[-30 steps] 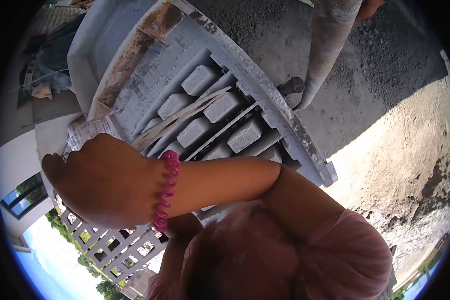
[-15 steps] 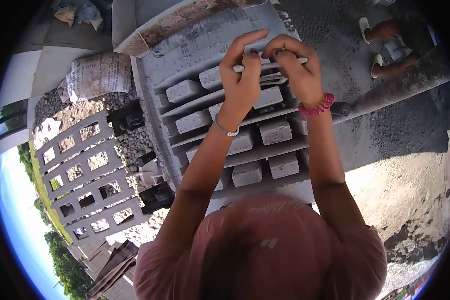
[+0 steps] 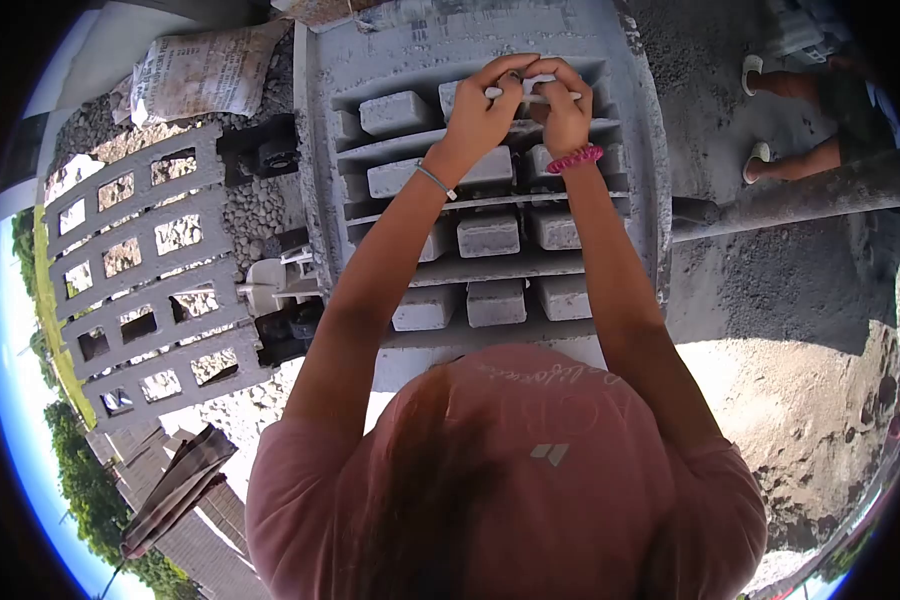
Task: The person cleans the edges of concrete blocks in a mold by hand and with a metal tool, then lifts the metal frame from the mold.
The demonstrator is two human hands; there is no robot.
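Both my hands are closed around a short pale rod (image 3: 536,98), held crosswise at the far part of a grey block mould (image 3: 653,190). My left hand (image 3: 482,108), with a thin bracelet at the wrist, grips its left end. My right hand (image 3: 567,112), with a pink coiled band, has its fingers curled on the right end. Beneath and nearer to me, rows of rectangular grey blocks (image 3: 489,235) sit between long thin divider plates (image 3: 510,264). Wrists and forearms hide parts of the rows.
Left of the mould stand grey slabs with rectangular openings (image 3: 135,328). A dusty printed sack (image 3: 210,76) lies on gravel behind them. Dark machine parts (image 3: 260,145) jut out at the mould's left side. At right, a long bar (image 3: 800,195) extends outward, and another person's legs (image 3: 805,160) show.
The view has turned and shifted, so the mould appears straighter and farther right. My hands have come closer together, still on the rod.
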